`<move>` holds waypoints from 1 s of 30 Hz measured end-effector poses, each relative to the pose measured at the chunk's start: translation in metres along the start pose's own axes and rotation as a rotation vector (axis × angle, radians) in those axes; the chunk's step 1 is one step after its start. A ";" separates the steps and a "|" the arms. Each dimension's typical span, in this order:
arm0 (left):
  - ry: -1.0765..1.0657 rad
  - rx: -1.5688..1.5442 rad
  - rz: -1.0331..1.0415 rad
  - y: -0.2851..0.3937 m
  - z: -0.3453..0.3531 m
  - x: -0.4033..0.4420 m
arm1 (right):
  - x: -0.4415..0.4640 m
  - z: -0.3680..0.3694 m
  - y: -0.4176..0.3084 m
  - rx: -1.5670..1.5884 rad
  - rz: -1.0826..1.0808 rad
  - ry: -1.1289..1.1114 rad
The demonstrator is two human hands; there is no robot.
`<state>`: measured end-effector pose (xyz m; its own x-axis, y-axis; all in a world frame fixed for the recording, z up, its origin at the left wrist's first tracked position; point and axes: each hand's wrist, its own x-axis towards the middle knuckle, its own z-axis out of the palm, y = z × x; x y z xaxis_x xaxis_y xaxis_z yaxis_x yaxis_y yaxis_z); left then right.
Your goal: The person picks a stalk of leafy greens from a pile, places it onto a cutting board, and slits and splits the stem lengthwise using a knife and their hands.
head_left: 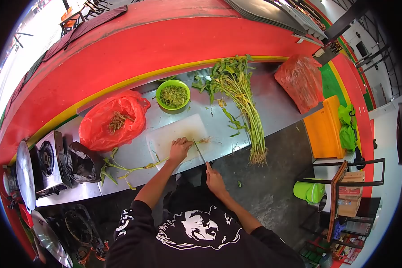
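My left hand (pixel 180 149) is closed over a water spinach stalk (pixel 140 168) on the white cutting board (pixel 163 134). The leafy end of the stalk trails left past the board onto the steel counter. In my right hand (pixel 214 181) is a knife (pixel 199 152), its blade tip close to the left fingers. Thin roots (pixel 204 140) lie just right of the blade, at the board's edge. A large bunch of water spinach (pixel 245 102) rests to the right, its rooted ends at the counter's front edge. Behind the board stands a green bowl (pixel 173 94) of chopped greens.
A red plastic bag (pixel 91 127) holding root scraps sits left of the board. Farther left are a black bag (pixel 82 164) and a gas stove (pixel 49 154). Another red bag (pixel 300 82) lies at the counter's right end. A red wall (pixel 165 47) runs behind.
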<state>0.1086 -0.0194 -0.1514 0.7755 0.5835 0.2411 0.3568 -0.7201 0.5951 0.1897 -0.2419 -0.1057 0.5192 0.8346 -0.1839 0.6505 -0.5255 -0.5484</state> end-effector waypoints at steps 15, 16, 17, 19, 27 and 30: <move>0.032 0.030 -0.074 -0.001 0.005 -0.002 | 0.022 0.008 0.013 -0.015 -0.140 0.042; 0.028 0.026 -0.080 -0.002 0.005 -0.002 | 0.022 0.007 0.013 -0.036 -0.127 0.016; 0.024 0.021 -0.085 -0.003 0.006 -0.003 | 0.023 0.006 0.014 -0.057 -0.113 -0.010; 0.033 0.012 -0.097 -0.002 0.006 -0.003 | 0.024 0.002 0.012 -0.061 -0.117 -0.019; 0.051 0.025 -0.125 -0.001 0.005 -0.003 | 0.035 -0.004 0.018 0.041 -0.231 0.039; 0.004 0.056 -0.142 -0.003 0.004 -0.003 | 0.040 -0.029 0.000 0.102 -0.183 -0.039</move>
<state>0.1068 -0.0208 -0.1566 0.7131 0.6824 0.1608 0.4911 -0.6499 0.5800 0.2268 -0.2129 -0.0894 0.3746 0.9213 -0.1044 0.6711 -0.3471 -0.6551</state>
